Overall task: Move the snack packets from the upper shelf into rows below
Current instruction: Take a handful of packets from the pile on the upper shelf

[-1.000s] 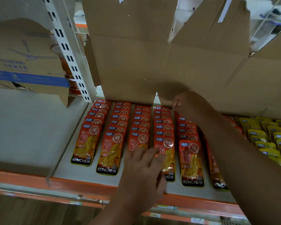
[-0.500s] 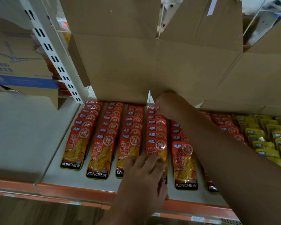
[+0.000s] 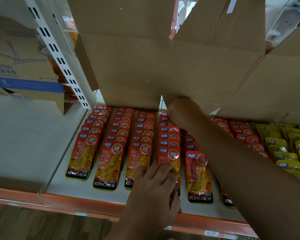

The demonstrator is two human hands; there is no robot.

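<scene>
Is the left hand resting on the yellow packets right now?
No, the left hand lies flat on the front orange-red packets, while the yellow packets sit far to the right.

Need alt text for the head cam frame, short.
Two bare hands tidy overlapping rows of orange snack packets on a shelf: left hand flat on a front packet, right hand at the back under a cardboard box. Yellow packets lie right.
</scene>
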